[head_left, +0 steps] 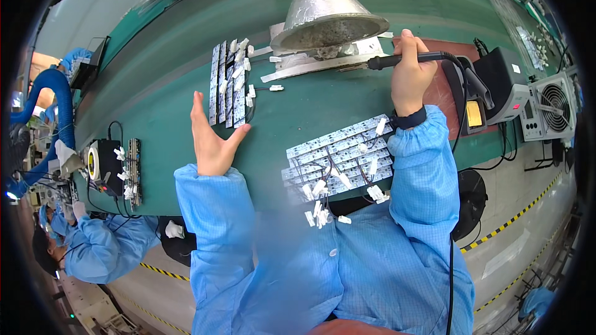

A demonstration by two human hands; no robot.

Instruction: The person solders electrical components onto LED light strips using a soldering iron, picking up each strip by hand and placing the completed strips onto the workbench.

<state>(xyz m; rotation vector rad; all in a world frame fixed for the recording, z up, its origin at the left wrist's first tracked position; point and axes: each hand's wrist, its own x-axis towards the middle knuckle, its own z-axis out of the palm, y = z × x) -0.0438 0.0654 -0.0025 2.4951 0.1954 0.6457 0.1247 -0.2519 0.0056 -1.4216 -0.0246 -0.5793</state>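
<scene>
My right hand (412, 74) is closed around the black handle of a soldering iron (386, 62). The iron's tip points left, below the rim of a silver cone-shaped fume hood (326, 15). With fingers and thumb spread, my left hand (213, 139) is beside a stack of narrow circuit board strips (225, 90) with white connectors; whether the thumb touches them I cannot tell. A second group of circuit board strips (341, 155), with wires and white plugs, lies nearer my body, between my forearms. A pale flat fixture (323, 67) sits under the hood.
A soldering station (506, 84) and iron stand with a yellow sponge (474, 113) are on the right, beside a grey box with a fan (554, 107). Further strips (133, 170) stand at the left by a black device (104, 167). A co-worker in blue (105, 248) sits at left.
</scene>
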